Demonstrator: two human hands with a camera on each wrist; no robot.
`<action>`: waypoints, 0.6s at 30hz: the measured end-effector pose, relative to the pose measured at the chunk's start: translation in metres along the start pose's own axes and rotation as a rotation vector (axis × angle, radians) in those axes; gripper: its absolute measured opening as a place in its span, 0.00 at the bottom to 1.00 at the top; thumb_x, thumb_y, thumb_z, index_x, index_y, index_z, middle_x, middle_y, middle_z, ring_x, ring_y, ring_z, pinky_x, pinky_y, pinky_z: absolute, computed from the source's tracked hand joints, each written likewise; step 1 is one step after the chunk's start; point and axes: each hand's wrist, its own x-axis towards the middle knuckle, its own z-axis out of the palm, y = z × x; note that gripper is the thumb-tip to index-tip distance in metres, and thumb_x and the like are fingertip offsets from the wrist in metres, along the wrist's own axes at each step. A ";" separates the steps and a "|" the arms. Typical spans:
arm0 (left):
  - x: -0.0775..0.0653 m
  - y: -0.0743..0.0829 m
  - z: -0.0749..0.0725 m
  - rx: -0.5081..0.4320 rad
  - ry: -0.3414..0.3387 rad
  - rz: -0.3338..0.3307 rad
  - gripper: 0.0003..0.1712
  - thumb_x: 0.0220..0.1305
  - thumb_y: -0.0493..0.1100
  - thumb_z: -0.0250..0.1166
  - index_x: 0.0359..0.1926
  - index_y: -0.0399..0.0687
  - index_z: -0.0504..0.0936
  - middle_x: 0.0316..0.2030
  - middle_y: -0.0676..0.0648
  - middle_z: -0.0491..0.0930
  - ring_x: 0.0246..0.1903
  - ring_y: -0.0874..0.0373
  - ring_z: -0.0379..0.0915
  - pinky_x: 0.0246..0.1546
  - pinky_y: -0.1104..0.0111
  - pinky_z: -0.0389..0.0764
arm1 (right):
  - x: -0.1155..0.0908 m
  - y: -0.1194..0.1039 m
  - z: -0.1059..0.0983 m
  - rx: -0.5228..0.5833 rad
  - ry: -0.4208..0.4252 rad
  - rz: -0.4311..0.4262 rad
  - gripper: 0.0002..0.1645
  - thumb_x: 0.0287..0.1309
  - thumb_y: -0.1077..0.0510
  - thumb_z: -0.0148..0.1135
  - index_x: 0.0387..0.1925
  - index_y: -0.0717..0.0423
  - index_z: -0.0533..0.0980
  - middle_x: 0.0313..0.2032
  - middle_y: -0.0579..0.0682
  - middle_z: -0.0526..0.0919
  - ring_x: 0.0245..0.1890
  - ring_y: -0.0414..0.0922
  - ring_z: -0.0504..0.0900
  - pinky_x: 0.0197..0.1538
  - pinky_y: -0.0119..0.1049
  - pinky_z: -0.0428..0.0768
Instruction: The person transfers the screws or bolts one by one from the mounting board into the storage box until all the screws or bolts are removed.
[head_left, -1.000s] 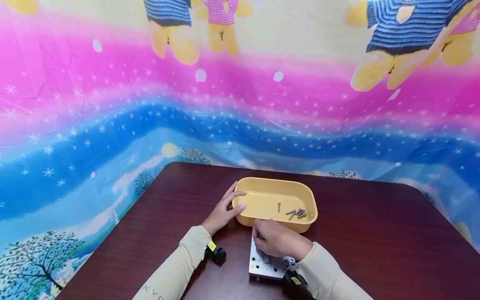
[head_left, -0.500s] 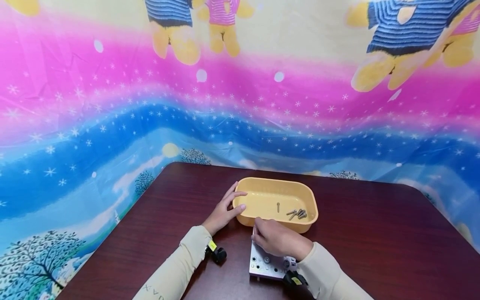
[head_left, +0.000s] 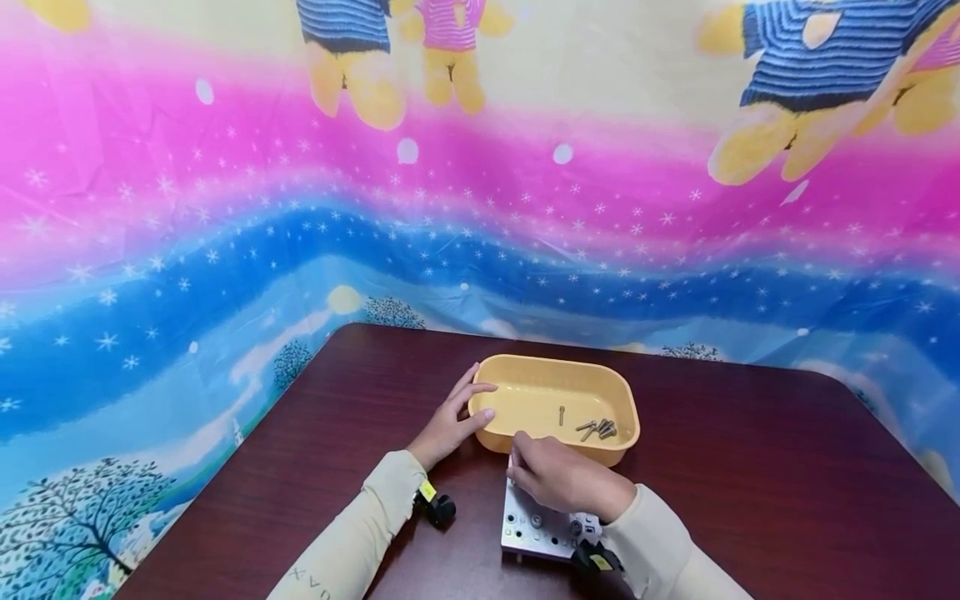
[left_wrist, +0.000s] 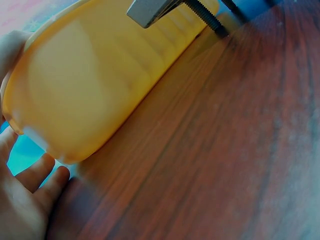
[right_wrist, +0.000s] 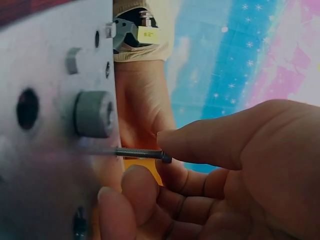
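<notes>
My right hand is over the far end of a silver metal plate drilled with holes. In the right wrist view, its thumb and fingers pinch the head end of a thin screw, whose shaft points into the plate. A thick socket-head bolt stands beside that screw. My left hand holds the left end of a yellow plastic bin, its thumb and a finger over the rim and other fingers outside. Several loose screws lie in the bin, with a single screw apart from them.
Threaded shafts stick out under the plate in the left wrist view. The plate sits close to the bin's near side on a dark red-brown table. A patterned cloth hangs behind the table.
The view has drifted slightly. My right hand stays at the plate's far end with only a small shift of its fingers. The left hand keeps its place on the bin.
</notes>
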 end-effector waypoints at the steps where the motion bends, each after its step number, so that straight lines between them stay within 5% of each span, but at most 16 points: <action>1: 0.001 -0.004 0.000 0.005 0.004 -0.003 0.26 0.68 0.45 0.60 0.64 0.42 0.71 0.76 0.55 0.39 0.73 0.51 0.40 0.63 0.51 0.63 | 0.000 0.000 -0.001 0.004 0.003 -0.003 0.09 0.70 0.58 0.51 0.30 0.51 0.67 0.22 0.41 0.70 0.20 0.35 0.68 0.27 0.31 0.70; 12: 0.004 -0.013 0.000 0.002 0.011 0.011 0.26 0.68 0.47 0.61 0.64 0.44 0.71 0.75 0.56 0.39 0.73 0.51 0.44 0.62 0.52 0.65 | -0.005 -0.003 -0.014 0.016 0.008 0.024 0.09 0.70 0.58 0.51 0.31 0.50 0.67 0.22 0.42 0.71 0.19 0.36 0.70 0.28 0.32 0.72; 18: 0.000 0.005 -0.001 -0.016 -0.018 -0.008 0.26 0.69 0.43 0.60 0.64 0.40 0.70 0.76 0.52 0.37 0.73 0.48 0.44 0.63 0.51 0.63 | -0.009 0.001 -0.025 0.023 0.061 0.033 0.08 0.69 0.57 0.53 0.32 0.50 0.69 0.23 0.42 0.73 0.21 0.36 0.70 0.27 0.32 0.72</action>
